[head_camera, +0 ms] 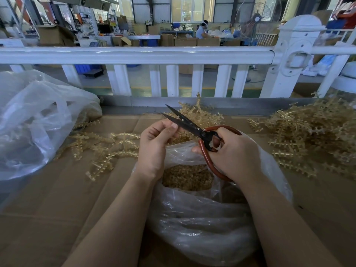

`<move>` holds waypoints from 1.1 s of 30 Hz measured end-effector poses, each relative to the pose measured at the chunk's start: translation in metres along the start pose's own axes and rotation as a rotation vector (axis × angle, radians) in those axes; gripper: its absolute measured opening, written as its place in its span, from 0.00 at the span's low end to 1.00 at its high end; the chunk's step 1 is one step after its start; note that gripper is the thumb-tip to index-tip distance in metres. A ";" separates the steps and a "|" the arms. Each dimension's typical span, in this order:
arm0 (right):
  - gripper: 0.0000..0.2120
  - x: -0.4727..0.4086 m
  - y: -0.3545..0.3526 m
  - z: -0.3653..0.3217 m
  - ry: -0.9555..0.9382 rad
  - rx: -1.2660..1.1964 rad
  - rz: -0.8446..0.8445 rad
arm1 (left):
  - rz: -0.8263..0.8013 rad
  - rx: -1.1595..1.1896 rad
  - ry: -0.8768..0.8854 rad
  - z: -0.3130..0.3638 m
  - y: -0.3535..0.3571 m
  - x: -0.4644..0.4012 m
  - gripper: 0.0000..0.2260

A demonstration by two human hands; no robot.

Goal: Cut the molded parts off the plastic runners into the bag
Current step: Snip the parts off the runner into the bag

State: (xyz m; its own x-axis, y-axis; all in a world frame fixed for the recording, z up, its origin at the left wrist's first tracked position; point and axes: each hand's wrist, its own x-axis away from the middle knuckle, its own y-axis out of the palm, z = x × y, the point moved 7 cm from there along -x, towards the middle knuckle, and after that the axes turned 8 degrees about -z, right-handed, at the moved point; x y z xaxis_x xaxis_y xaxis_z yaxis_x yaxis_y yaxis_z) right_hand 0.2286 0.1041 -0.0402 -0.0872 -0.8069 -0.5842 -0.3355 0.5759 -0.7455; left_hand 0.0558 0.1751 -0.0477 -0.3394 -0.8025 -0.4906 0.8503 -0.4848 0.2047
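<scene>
Red-brown looped handles of the scissors [204,135] are gripped by the right hand [234,155], fingers curled through and around them, the dark blades parted and pointing up and away to the left. The left hand [155,143] sits just beside the blades, its thumb and fingertips drawn together at the lower blade; it seems to pinch a small piece there, though whatever it holds is too small to make out. Directly beneath both hands the clear plastic bag [202,214] stands open, with a heap of cut amber parts [187,177] inside. Amber runners [105,149] lie scattered on the cardboard [48,199] left of the left hand; a larger pile of runners [312,135] sits right of the right hand. Another pile [198,116] lies just beyond the blades.
</scene>
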 end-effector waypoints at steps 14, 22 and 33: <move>0.27 -0.001 0.003 -0.001 -0.002 -0.033 -0.033 | 0.005 -0.091 0.052 0.000 0.002 0.001 0.06; 0.31 -0.001 0.001 -0.005 -0.004 -0.068 -0.028 | -0.028 -0.100 0.009 -0.001 0.007 0.000 0.06; 0.28 -0.001 0.001 -0.007 -0.009 -0.057 -0.037 | -0.052 -0.020 -0.103 -0.007 0.010 0.002 0.05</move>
State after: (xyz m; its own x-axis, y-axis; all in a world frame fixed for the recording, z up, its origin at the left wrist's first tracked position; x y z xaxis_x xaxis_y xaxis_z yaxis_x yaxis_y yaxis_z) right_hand 0.2217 0.1047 -0.0375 -0.0655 -0.8261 -0.5598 -0.3916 0.5373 -0.7470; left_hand 0.0662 0.1713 -0.0528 -0.4223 -0.8084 -0.4101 0.8379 -0.5207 0.1636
